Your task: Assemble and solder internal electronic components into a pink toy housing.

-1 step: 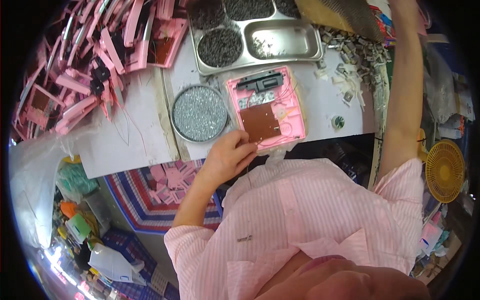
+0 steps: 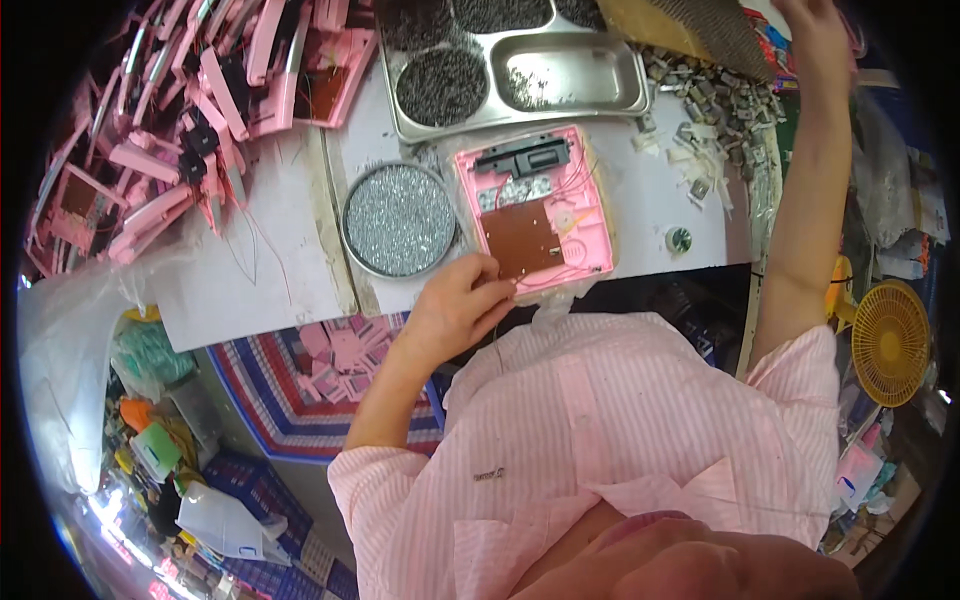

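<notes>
The left hand (image 2: 460, 303) grips a pink plastic casing (image 2: 593, 232) at its near left corner, as the right hand (image 2: 817, 28) extends far right, finger state unclear.

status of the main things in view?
Pink housing: open, inside facing up
Brown board: lying in the housing
Left hand: fingers at the housing's near left corner
Right hand: at top edge, partly cut off
Round tin: filled with small silvery parts
Metal tray: rectangular compartment mostly bare
Yellow fan: spinning or still, unclear
</notes>
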Motion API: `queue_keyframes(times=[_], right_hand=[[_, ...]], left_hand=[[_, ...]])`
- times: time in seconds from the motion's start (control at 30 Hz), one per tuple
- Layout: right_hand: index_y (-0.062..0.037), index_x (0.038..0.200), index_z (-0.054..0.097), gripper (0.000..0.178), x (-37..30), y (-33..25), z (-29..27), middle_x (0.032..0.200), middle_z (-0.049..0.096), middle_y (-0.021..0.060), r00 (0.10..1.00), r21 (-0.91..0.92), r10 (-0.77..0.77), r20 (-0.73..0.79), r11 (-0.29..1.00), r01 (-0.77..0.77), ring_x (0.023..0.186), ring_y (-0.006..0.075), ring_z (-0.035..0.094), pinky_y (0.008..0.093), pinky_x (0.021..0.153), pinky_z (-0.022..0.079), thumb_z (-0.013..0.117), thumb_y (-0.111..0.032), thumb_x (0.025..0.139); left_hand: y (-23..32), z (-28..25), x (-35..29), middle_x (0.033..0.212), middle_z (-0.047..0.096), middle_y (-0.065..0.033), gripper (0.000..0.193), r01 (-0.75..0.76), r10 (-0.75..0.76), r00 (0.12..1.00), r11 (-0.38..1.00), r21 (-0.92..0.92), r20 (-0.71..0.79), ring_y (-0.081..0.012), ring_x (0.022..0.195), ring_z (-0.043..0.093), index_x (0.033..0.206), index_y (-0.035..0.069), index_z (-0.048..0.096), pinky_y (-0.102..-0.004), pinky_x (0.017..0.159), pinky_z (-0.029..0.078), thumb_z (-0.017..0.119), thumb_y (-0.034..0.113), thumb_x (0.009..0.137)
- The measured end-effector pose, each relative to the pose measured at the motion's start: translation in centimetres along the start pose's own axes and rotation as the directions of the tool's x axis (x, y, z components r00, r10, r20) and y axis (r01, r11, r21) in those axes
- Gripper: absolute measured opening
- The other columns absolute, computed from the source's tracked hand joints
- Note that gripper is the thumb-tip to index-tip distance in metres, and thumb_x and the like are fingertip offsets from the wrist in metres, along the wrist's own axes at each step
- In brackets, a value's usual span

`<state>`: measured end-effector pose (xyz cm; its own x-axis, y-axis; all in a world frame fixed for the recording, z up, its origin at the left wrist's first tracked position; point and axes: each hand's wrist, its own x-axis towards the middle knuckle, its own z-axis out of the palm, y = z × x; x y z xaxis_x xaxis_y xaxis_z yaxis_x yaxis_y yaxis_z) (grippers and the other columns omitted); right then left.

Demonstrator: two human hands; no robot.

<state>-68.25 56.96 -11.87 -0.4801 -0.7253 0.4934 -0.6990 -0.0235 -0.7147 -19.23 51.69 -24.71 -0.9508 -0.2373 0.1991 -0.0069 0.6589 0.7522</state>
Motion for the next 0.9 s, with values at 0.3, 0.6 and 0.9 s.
queue_keyframes(times=[0.3,0.6,0.9], right_hand=[[-0.01,0.095,0.069,0.018,-24.4,-9.9,11.1,0.09,0.068,0.0022,0.85,-0.079,-0.018,0.526,0.994,0.07,0.09,0.0251,0.06,0.0395,0.083,0.047,0.077,-0.014,0.08],[-0.0107,0.082,0.07,0.018,-26.0,-7.8,11.8,0.093,0.071,-0.0002,0.903,0.052,-0.146,0.403,0.989,0.137,0.087,0.0223,0.061,0.0371,0.081,0.045,0.084,-0.015,0.072],[-0.0084,0.088,0.072,0.016,-22.8,-6.2,10.0,0.09,0.072,0.004,0.914,0.095,-0.05,0.403,0.995,0.012,0.083,0.0246,0.065,0.0373,0.071,0.05,0.082,-0.015,0.078]], left_hand=[[0.1,0.3,0.1,0.094,0.055,-0.01,0.026,0.025,-0.025,1.0,1.0,-0.018,-0.012,-0.0266,0.081,0.06,0.096,0.005,0.07,-0.0366,0.068,0.051,0.083,0.005,0.074],[0.3,0.8,-0.4,0.095,0.056,-0.0093,0.024,0.05,-0.052,0.997,0.998,-0.03,-0.061,-0.0256,0.079,0.06,0.095,0.006,0.071,-0.036,0.067,0.051,0.083,0.005,0.074],[0.2,0.6,-0.3,0.095,0.056,-0.0091,0.025,0.069,-0.069,0.997,0.998,-0.008,-0.019,-0.0273,0.079,0.061,0.097,0.006,0.071,-0.0383,0.068,0.05,0.083,0.009,0.075]])
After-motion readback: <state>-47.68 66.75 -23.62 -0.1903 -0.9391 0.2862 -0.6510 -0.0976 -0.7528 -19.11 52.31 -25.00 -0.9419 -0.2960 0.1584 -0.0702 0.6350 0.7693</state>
